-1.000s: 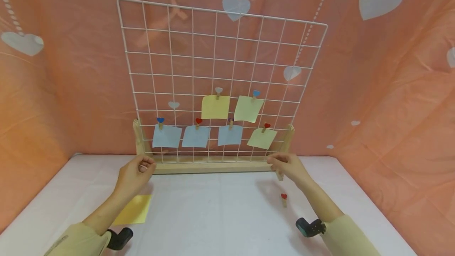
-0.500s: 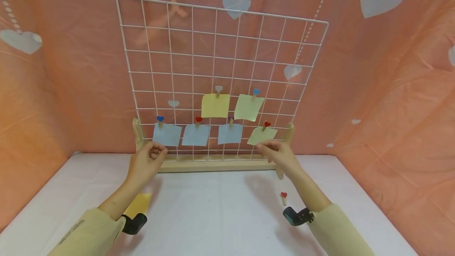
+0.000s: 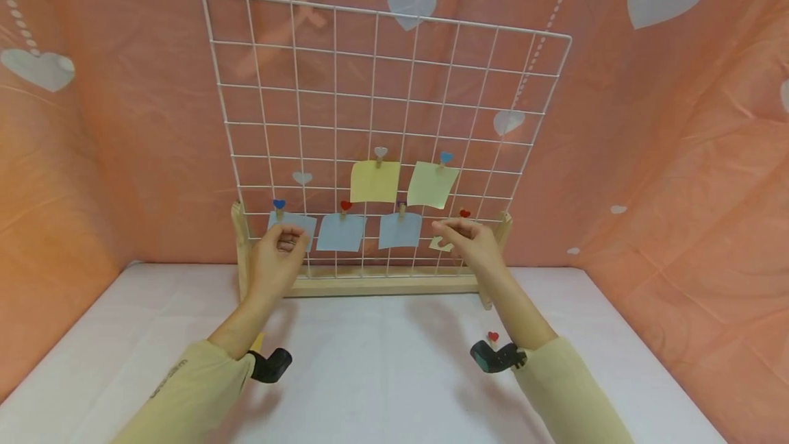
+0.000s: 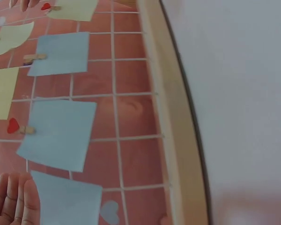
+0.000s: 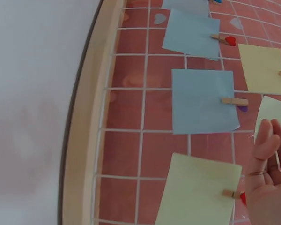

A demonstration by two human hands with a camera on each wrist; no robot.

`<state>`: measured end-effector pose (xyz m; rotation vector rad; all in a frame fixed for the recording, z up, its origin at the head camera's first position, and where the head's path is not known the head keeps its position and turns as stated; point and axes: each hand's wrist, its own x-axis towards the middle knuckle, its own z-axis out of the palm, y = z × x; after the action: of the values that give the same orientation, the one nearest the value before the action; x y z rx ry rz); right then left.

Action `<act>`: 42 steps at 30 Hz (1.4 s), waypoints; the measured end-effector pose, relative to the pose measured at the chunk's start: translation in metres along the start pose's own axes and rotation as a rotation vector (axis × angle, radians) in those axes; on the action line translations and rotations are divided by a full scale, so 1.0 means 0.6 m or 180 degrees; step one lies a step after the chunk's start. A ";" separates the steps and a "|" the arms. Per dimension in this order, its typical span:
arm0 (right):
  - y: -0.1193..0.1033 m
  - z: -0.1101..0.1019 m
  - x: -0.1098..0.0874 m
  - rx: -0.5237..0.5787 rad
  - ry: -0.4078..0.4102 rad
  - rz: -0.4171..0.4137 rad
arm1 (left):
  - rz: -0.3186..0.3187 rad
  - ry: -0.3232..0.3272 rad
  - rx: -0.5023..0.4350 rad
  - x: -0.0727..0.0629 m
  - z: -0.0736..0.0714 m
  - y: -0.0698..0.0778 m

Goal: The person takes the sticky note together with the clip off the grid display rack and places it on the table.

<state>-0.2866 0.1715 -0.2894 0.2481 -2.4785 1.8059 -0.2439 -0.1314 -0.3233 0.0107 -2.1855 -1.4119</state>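
My left hand [image 3: 274,255] is raised before the leftmost blue note [image 3: 305,220] and covers part of it; its fingers are loosely curled, and nothing shows between them. My right hand [image 3: 474,245] is in front of the lower green note [image 3: 439,244], thumb and forefinger close together with no object visible between them. Two more blue notes [image 3: 341,233] hang between the hands. Above them are a yellow note [image 3: 375,181] and another green note [image 3: 433,185]. Small heart-topped clothespins [image 3: 346,206] fix the notes to a white wire grid [image 3: 377,13].
The grid stands in a wooden base [image 3: 388,286] on a white table [image 3: 370,368]. A loose red-heart clothespin [image 3: 493,337] lies by my right wrist. A yellow paper [image 3: 257,343] is mostly hidden behind my left wrist. An orange curtain [image 3: 154,122] with hearts hangs behind.
Both hands have risen from near the base to the lower row of notes and moved inward. The left forearm now covers most of the yellow paper on the table.
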 end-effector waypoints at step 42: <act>-0.125 0.075 0.070 0.0847 0.0256 -0.0810 | 0.0438 0.0267 -0.0623 0.057 0.071 0.078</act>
<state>-0.3134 0.1028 -0.2267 0.4707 -2.0419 1.9839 -0.2792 -0.0839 -0.2825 -0.1456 -1.9342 -1.5117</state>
